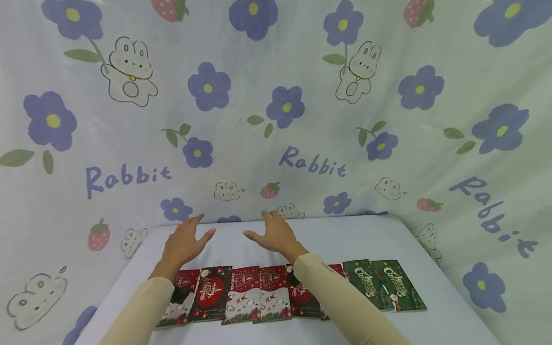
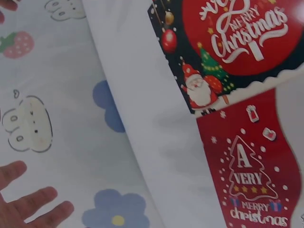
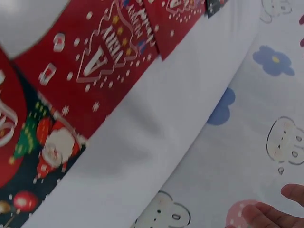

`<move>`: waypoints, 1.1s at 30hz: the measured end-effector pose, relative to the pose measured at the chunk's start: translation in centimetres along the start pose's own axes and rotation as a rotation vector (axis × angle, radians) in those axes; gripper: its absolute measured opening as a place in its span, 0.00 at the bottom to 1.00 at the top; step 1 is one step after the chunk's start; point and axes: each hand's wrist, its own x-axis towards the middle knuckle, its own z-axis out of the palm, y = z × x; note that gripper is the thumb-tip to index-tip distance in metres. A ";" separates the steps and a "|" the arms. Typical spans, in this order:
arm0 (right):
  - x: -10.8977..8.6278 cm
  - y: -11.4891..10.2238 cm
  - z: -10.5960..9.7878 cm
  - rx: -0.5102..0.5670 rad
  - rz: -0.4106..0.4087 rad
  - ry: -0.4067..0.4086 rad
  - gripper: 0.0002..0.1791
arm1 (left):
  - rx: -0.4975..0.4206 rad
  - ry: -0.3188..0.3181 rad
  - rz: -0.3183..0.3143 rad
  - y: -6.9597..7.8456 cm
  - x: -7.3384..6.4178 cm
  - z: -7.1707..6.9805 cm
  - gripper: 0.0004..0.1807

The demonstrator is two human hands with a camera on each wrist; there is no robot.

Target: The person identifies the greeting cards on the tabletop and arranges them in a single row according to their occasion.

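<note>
Both hands hold nothing, fingers apart and thumbs pointing inward at each other. The left hand (image 1: 184, 242) and right hand (image 1: 276, 232) hover above the far part of the white tabletop (image 1: 233, 247), with a wide gap between them. In the left wrist view, loosely straight fingers (image 2: 35, 204) spread at the lower corner, touching no booklet.

From the hands, the row of booklets lies back toward the person, so any contact with it seems to call for drawing the hands nearer the body. That is the relation that counts: the row runs left to right, while each booklet's long axis points roughly away from the person. The left hand is nearer the row's left end, with a red booklet (image 1: 178, 311) and a dark booklet (image 1: 210, 294); the right hand is nearer the middle and right.

Two red-and-white booklets, one (image 1: 241, 294) beside the other (image 1: 273, 294), come next, then another dark one (image 1: 304, 294) and a red one (image 1: 338, 270) partly hidden by the right sleeve (image 1: 345, 299). Two green booklets, an inner one (image 1: 365, 282) and an outer one (image 1: 401, 287), close the right end. The left sleeve (image 1: 138, 311) reaches past the opposite end. Beyond the tabletop hangs a rabbit-print cloth (image 1: 241, 129).
</note>
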 end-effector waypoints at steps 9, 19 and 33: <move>-0.2 -2.2 2.3 0.021 -0.028 -0.025 0.52 | 0.013 -0.010 -0.064 -1.9 -1.6 -0.7 0.46; -1.0 -4.8 4.9 0.091 -0.058 -0.042 0.52 | -0.012 0.001 -0.097 -4.9 -4.2 -0.3 0.44; -2.0 -8.3 8.7 0.197 -0.057 -0.079 0.51 | -0.044 -0.041 -0.225 -7.2 -7.2 -0.6 0.41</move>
